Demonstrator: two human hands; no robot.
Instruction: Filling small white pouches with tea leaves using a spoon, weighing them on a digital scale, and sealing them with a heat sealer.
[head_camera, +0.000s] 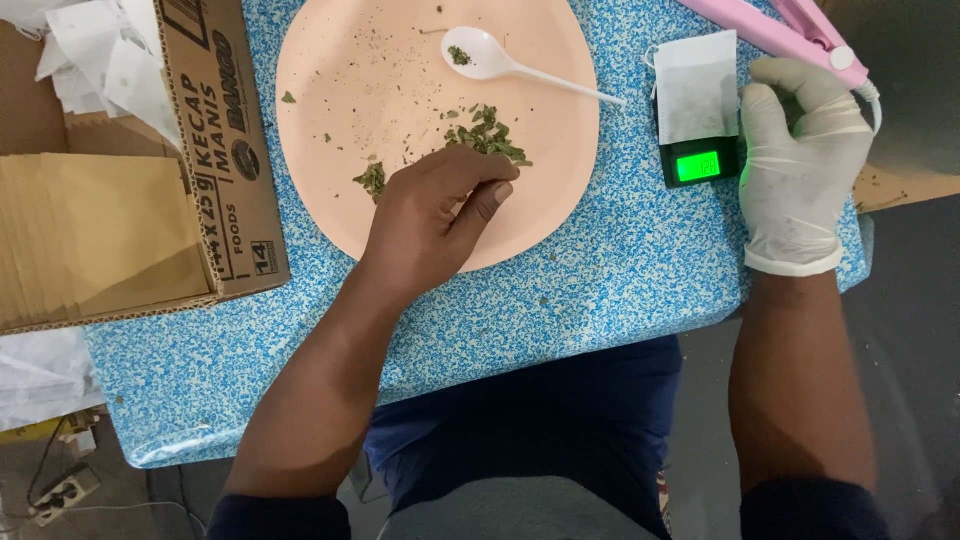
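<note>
A cardboard box (120, 170) is seen at nine o'clock, cut off by the left and top edges, with crumpled white paper (85, 50) behind it; its contents cannot be made out. On the blue speckled table (600, 270), a round peach plate (340, 130) is partly cropped at twelve o'clock. The bare left hand (435, 210) is laid over the plate's lower rim, fingers curled and thumb pinched toward the fingertips beside a small heap of dried green leaves (487, 135); whether any leaves are held in the pinch is hidden. A second, smaller clump (372, 180) lies at the hand's ten o'clock. A white plastic spoon (500, 62) rests on the plate, its handle reaching past the rim at three o'clock. Further right, a small white sachet (697, 90) is set on a black pocket scale (697, 162) with a lit green display. The gloved right hand (800, 165) is rested just beside the scale, loosely curled; its fingertips are partly hidden. A pink tool (770, 28) is cut off at one o'clock.
</note>
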